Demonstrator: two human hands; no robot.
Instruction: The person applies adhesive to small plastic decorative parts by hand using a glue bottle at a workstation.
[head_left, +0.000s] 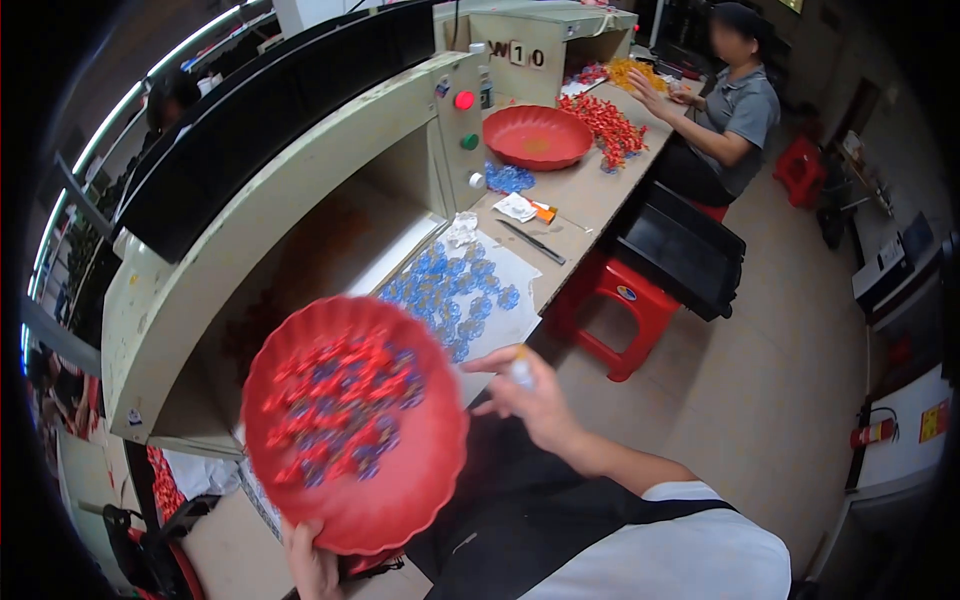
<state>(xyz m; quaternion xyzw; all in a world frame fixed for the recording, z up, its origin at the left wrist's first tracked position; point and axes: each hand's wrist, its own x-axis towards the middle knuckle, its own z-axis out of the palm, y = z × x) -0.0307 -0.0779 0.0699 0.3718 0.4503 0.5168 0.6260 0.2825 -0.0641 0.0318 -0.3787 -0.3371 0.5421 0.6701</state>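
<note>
My left hand (310, 562) grips the lower rim of a round red scalloped tray (425, 455), tilted up in front of me. Many small red and purple-blue pieces (340, 395) lie in it, blurred by motion. At the tray's right side is my right hand (540, 402), its fingers apart and the index finger stretched toward the rim. Something white with a yellowish tip (521, 370) shows at its fingers, perhaps a finger wrap. Beyond the tray, blue translucent flower-like pieces (445, 290) are spread over a white sheet (520, 270) on the bench.
Behind the tray stands a cream machine housing (270, 200) with buttons. Tweezers (530, 241), another red tray (540, 135) and a red heap (605, 125) lie along the bench. A co-worker (735, 110) sits farther off. A black crate (680, 245) rests over a red stool (615, 320).
</note>
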